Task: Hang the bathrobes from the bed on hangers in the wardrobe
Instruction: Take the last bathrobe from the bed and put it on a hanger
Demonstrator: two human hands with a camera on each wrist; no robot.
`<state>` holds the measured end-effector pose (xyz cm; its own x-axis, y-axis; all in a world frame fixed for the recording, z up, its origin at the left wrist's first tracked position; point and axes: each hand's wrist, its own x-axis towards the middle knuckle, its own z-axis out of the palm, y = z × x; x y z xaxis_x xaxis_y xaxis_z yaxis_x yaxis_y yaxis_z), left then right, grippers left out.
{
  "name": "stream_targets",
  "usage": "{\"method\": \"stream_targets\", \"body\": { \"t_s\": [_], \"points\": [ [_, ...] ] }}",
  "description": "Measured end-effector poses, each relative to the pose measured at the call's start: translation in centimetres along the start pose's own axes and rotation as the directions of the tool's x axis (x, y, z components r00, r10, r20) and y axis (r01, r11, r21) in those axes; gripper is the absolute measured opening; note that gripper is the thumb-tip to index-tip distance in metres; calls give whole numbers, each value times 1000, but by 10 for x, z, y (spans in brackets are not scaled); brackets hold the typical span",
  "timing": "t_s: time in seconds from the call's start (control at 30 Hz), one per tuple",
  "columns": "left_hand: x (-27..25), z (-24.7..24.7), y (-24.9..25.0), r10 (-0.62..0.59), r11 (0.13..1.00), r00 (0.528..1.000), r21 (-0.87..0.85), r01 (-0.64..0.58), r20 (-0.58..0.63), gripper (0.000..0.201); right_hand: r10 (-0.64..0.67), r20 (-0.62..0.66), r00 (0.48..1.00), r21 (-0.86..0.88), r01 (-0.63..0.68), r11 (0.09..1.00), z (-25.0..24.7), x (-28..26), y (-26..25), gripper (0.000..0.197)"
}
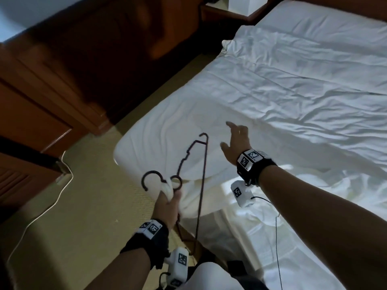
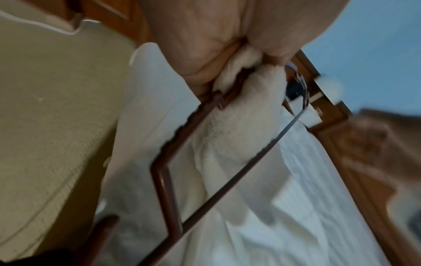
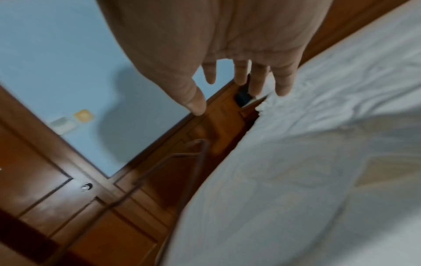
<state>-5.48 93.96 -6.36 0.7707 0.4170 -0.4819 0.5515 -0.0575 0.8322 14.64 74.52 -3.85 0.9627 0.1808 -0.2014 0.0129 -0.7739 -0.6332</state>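
A: Your left hand (image 1: 168, 203) is clamped on the neck of the brown hanger (image 1: 189, 155) along with a bunch of white bathrobe (image 1: 194, 197) cloth, which trails off the near corner of the bed (image 1: 293, 84).

B: And the right hand (image 1: 236, 141)?

A: Fingers spread, holding nothing, hovering above that same corner. Terry cloth is soft, floppy and probably weighty, so I'd have you take it at the collar and shoulders. The hanger looks thin and stiff.

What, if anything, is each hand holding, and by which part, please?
The left hand grips a dark hanger at its neck below the hook, with bunched white bathrobe fabric. The right hand holds nothing.
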Motion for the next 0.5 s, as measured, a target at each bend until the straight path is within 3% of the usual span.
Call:
{"method": "stream_targets", "body": {
  "t_s": [0.07,0.13,0.23,0.37,0.43,0.5],
  "points": [
    [7,-18,5,-1,999,996,-34,-2,-87,27,123,161,979,-150,-99,984,17,-2,13,65],
    [11,-36,14,30,999,994,21,-28,-108,19,155,299,942,-299,-62,952,38,-10,21,68],
    [11,-61,29,110,989,990,104,-101,-84,19,67,419,905,-317,77,945,72,-21,18,82],
    [3,-92,45,185,964,982,200,-175,-31,10,-104,483,869,-283,268,921,106,-26,1,103],
    [-3,-109,52,199,958,980,215,-190,-22,14,-138,481,866,-342,330,880,115,-26,-6,97],
    [-10,-125,60,207,949,978,248,-195,-21,19,-130,483,866,-401,351,846,122,-23,-11,73]
  ]
}}
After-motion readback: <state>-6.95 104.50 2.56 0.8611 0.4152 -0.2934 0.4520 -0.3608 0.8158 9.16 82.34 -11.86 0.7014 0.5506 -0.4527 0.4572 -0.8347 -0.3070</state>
